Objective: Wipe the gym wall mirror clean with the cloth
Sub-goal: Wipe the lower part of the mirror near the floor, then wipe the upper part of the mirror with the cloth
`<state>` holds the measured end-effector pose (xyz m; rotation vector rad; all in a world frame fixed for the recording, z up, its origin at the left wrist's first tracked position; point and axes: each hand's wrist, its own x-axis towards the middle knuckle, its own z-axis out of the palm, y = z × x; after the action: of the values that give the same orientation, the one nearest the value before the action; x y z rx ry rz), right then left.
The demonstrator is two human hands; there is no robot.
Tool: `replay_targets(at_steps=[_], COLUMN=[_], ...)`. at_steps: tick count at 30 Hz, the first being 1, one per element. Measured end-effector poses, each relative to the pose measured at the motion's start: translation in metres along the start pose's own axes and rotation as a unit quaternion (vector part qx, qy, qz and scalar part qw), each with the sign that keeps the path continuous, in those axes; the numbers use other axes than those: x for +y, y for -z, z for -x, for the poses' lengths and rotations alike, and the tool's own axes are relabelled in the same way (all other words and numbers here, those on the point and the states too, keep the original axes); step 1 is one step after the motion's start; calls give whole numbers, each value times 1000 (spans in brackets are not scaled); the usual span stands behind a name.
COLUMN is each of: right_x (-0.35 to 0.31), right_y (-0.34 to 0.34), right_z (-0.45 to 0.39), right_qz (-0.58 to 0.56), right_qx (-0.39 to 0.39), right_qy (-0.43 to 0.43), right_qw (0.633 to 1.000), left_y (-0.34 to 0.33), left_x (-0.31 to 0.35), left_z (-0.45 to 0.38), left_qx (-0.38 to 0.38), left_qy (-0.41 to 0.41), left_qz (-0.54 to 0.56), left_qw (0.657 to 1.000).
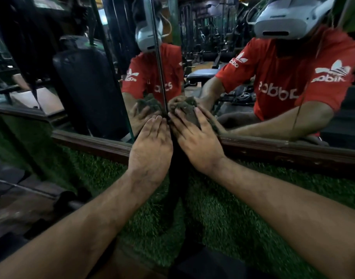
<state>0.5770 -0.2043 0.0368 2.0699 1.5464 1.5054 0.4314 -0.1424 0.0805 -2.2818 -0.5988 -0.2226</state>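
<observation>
My left hand (pixel 150 146) lies flat against the glass with its fingers straight and close together, holding nothing, fingertips up by the corner seam where two mirror panes meet. My right hand (pixel 194 141) sits just beside it on the other side of that seam, fingers spread and pressing the cloth (pixel 187 111) against the mirror (pixel 233 63). The cloth is a dark, bunched rag, and it pokes out above and between my fingers, low on the right pane, close to the seam. The two hands are almost touching at the fingertips, with both forearms reaching in from the bottom of the view.

Below my hands runs the brown wooden frame (pixel 293 152) along the mirror's lower edge, and under that the wall is covered in green artificial turf (pixel 243 208). In the right pane I see my reflection in a red shirt with white lettering, and behind it benches and racks of gym equipment. The left pane (pixel 82 77) reflects a dark padded machine.
</observation>
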Motion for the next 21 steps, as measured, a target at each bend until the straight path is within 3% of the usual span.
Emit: replay_targets(at_steps=[4,8,15,18,21], right_x=[28,61,75,95,122], right_y=[-3,5,40,73,123], right_z=[45,86,76,70,44], right_qz=[-2,-29,-174,-271,-400], right_qx=[12,48,-33,-93,-166], right_qy=[-11,-55,-14,-4,-86], right_qw=[1000,997,984,958,898], left_y=[-8,-5,18,54,106], left_x=[1,-1,-3,-15,-50], left_z=[-1,1,2,-10,-26], left_qx=[23,-14,-113,-171,-214], left_qy=[5,-12,-14,-32,-68], left_qz=[13,14,75,123,176], left_qw=[1000,1000,991,977,958])
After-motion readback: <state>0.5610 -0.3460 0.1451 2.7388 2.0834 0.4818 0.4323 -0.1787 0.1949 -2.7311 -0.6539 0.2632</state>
